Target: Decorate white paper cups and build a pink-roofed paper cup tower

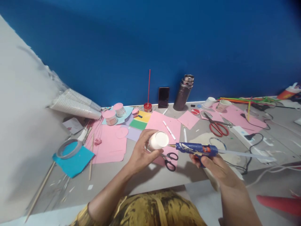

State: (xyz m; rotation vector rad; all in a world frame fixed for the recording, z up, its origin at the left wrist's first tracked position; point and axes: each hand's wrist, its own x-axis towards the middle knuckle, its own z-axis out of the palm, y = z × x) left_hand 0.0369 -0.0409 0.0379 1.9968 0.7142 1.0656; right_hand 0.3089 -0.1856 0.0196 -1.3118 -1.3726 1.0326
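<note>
In the head view my left hand [142, 150] is wrapped round a white paper cup [159, 140], whose round flat end is turned up toward me. A blue hot glue gun [196, 148] is gripped in my right hand [215, 166], with a long clear glue stick [244, 153] poking out of its back. The gun's metal nozzle sits at the right rim of the cup; whether it touches cannot be made out. Black-handled scissors [171, 160] lie just below the cup, partly hidden by my left hand.
Pink paper [113, 144] and a blue sheet [76, 161] with a tape roll [61, 150] lie left. Behind stand pink-topped cups [109, 117], a phone [163, 97] and a flask [183, 94]. Red-handled scissors [218, 128] and a power strip [246, 141] with cords are right. Stacked cups [75, 106] lean left.
</note>
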